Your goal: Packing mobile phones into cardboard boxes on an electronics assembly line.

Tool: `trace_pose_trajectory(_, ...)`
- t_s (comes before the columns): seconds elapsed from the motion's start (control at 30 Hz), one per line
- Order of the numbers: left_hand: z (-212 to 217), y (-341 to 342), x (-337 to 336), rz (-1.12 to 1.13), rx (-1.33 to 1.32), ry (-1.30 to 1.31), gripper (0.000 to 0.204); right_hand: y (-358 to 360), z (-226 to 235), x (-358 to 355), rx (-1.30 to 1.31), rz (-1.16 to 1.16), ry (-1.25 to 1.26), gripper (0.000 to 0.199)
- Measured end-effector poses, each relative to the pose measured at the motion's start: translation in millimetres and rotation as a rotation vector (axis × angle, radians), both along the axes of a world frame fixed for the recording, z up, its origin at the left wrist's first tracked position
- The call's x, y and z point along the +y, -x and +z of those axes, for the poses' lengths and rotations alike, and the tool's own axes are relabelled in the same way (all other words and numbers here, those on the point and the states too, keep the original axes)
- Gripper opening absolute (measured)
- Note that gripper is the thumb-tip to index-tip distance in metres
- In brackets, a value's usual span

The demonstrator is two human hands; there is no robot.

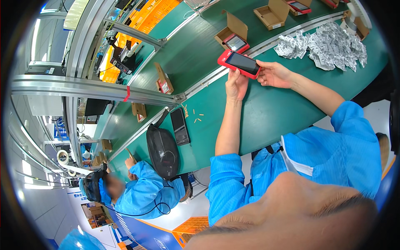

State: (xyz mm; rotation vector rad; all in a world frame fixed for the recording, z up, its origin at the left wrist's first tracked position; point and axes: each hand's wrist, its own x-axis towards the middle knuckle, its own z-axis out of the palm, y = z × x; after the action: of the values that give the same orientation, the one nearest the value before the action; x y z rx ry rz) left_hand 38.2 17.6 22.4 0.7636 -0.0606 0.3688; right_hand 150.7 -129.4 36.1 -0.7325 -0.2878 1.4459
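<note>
— Red device (239,63), where is it?
— Held above the green table (266,112), between both hands. Left hand (236,85) grips its near end from below, right hand (273,74) pinches its right end.
— Packages?
— Open brown box (230,34) with another red device inside sits just beyond, on the belt (196,46). Two more open boxes (273,13) lie farther right. White packets (329,43) heaped on the table at far right.
— What else?
— Black phone (180,126) flat on the table to the left, black pouch (162,150) beside it, small tan bits (196,116) scattered near. Person in blue coat (143,193) works further down the table
</note>
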Motion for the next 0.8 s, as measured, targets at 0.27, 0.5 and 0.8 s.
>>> trace_pose_trajectory(0.27,0.9,2.1,0.2,-0.007,-0.002,0.081,0.059,1.9,-0.5,-0.2,0.015,0.008,-0.009,0.035)
trace_pose_trajectory(0.5,-3.5,-8.1,-2.0,-0.025,0.01,-0.01,0.056,-0.6,0.5,-5.3,0.045,-0.07,-0.043,0.032)
trace_pose_trajectory(0.8,0.7,-5.0,2.7,-0.009,0.059,0.003,0.057,-108.9,48.7,-28.5,-0.847,-0.602,0.175,0.046)
